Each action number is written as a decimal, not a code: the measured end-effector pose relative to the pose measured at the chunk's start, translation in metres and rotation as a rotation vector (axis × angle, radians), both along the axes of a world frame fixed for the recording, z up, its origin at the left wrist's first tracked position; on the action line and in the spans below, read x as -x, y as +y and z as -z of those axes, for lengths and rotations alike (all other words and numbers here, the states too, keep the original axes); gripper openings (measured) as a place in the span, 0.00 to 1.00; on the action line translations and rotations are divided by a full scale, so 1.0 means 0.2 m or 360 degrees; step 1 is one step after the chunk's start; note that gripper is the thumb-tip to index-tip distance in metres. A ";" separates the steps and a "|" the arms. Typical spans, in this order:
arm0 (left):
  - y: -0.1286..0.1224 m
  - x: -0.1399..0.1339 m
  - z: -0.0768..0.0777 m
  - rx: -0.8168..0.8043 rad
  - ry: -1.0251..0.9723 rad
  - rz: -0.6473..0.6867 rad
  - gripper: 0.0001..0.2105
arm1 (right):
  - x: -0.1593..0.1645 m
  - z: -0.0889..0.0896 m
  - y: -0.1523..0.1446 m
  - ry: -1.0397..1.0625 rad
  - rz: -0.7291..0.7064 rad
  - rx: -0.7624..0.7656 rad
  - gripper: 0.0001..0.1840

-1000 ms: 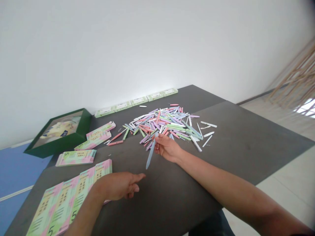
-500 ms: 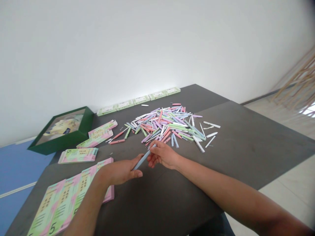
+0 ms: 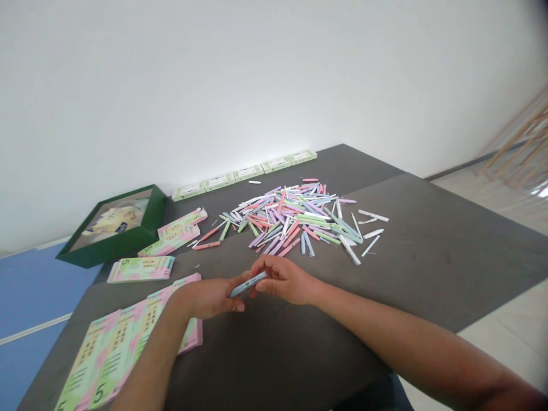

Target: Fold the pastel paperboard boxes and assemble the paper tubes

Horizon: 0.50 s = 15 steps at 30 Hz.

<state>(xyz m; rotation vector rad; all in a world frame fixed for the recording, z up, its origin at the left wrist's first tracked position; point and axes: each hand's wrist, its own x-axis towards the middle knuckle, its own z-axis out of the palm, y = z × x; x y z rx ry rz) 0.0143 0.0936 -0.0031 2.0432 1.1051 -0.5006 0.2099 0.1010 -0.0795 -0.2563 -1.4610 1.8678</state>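
A light blue pen (image 3: pixel 248 284) spans the gap between my two hands, slightly tilted, with small dark print on its side. My left hand (image 3: pixel 209 298) grips its lower left end between thumb and fingers. At the other end, the curled fingers of my right hand (image 3: pixel 282 279) close on the pen's tip. Just beyond my hands lies a loose pile of pen parts (image 3: pixel 295 217) in pink, green, purple, blue and white. Beneath my left forearm, printed pink-and-green boxes (image 3: pixel 105 357) lie side by side, partly covered by the arm.
A green open box (image 3: pixel 115 225) holding plastic-wrapped items stands at the left. Several pale green boxes (image 3: pixel 248 171) line the wall along the back edge of the dark table (image 3: pixel 445 245). More printed cartons (image 3: pixel 141 268) lie near the green box.
The pen has gone from a steep slant to a flatter one, its printed side now showing. My right hand has come lower, nearer my left, with its fingers curled at the pen's end.
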 end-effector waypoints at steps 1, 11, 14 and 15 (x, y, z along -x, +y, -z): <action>0.00 0.00 0.00 -0.0017 0.0021 -0.0006 0.20 | -0.01 0.00 0.00 -0.0065 0.0029 -0.0023 0.15; -0.02 -0.01 -0.02 -0.0011 0.0087 -0.0012 0.26 | -0.06 -0.09 -0.01 -0.0517 0.0362 -0.0539 0.05; -0.02 -0.01 -0.02 -0.0004 0.0091 -0.0028 0.26 | -0.06 -0.10 -0.02 -0.0608 0.0470 -0.0734 0.04; -0.02 -0.01 -0.02 -0.0006 0.0093 -0.0032 0.25 | -0.06 -0.10 -0.03 -0.0627 0.0503 -0.0774 0.04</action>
